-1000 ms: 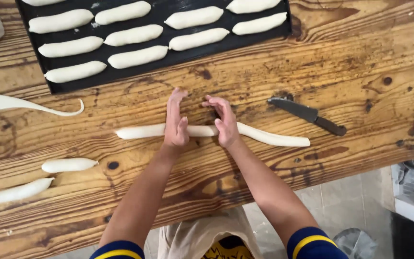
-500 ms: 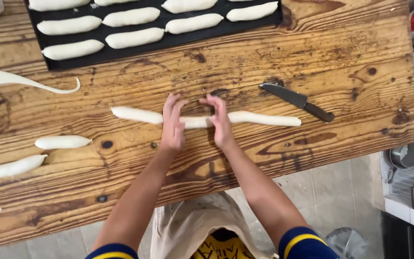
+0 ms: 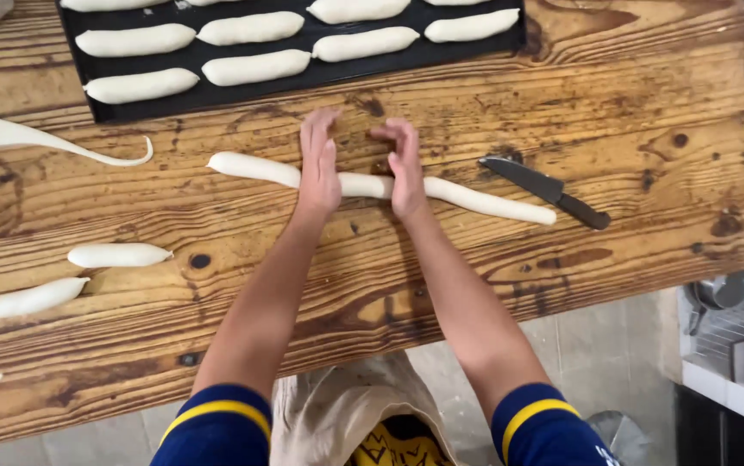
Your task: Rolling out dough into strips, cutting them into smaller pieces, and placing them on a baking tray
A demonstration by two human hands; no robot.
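Here a long rope of white dough [image 3: 475,197] lies across the middle of the wooden counter [image 3: 630,103], with the left hand [image 3: 318,164] and right hand [image 3: 404,168] laid flat on its centre, side by side, each grip spread with fingers straight and pinching nothing. Just beside the rope's right end rests a black-handled knife [image 3: 549,188]. Beyond the hands sits a black baking tray [image 3: 510,45] of shaped dough logs [image 3: 255,66], and two short dough pieces [image 3: 117,255] lie well apart to the left.
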